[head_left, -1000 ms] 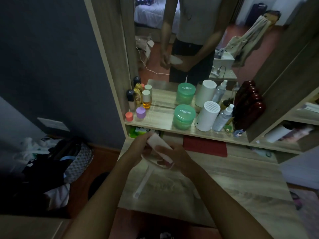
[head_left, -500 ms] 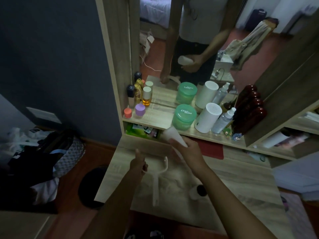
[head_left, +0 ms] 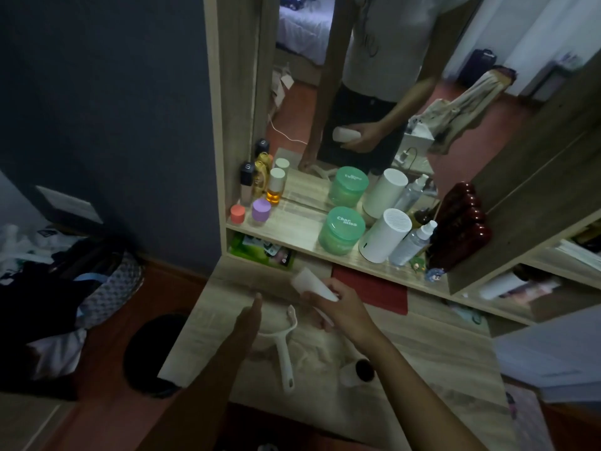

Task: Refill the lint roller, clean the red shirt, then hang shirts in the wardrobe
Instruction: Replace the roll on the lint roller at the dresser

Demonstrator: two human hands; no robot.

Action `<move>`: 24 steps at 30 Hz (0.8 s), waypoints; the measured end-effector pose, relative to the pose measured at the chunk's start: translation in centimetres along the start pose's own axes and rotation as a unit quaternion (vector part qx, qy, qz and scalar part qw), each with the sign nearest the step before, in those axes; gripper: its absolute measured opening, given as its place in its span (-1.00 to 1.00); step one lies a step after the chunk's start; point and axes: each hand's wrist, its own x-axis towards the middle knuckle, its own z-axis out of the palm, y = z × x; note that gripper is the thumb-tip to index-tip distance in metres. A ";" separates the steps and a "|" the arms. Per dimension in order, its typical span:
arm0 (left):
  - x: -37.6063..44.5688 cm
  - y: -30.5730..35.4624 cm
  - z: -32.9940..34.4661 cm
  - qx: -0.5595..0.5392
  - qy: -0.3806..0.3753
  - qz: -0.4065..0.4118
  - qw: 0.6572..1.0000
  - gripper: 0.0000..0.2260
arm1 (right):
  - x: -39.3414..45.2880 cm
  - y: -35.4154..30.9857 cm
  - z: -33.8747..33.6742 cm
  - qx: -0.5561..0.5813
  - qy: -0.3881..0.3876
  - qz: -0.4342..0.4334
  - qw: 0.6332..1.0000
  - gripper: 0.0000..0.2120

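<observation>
My right hand (head_left: pixel 340 309) is closed around a white roll (head_left: pixel 310 284), held tilted just above the wooden dresser top (head_left: pixel 439 356). The white lint roller handle (head_left: pixel 283 348), with no roll on it, lies on the dresser top below my hands, its grip end pointing toward me. My left hand (head_left: pixel 250 317) hovers over the handle's head with the fingers together and holds nothing. Another white roll with a dark core (head_left: pixel 357 372) lies on its side to the right of the handle. No shirt or wardrobe is in view.
A mirror (head_left: pixel 374 92) shows a person's reflection. On the shelf under it stand a green jar (head_left: pixel 341 231), a white cylinder (head_left: pixel 383 239), a spray bottle (head_left: pixel 413 244), dark red bottles (head_left: pixel 461 236) and small cosmetics (head_left: pixel 260 196). A red mat (head_left: pixel 370 286) lies beneath. Bags and clothes (head_left: pixel 65 281) are piled left.
One second ago both hands held the roll on the handle. The roll has come off in my right hand; my left hand lowered the handle onto the dresser and let it go.
</observation>
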 end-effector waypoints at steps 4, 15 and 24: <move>4.1 -1.0 -0.4 -0.038 -0.036 -0.004 0.999 -0.29 | 0.2 -0.1 0.8 -0.021 -0.004 0.016 1.000 -0.71; -3.8 5.6 -1.9 -0.209 -0.213 0.064 0.952 -0.79 | 1.7 -1.3 3.1 -0.205 -0.030 0.001 0.978 -0.61; -1.0 2.5 -3.1 -0.378 -0.157 -0.003 0.912 -0.78 | 1.0 -1.6 3.2 -0.171 -0.035 0.019 0.984 -0.61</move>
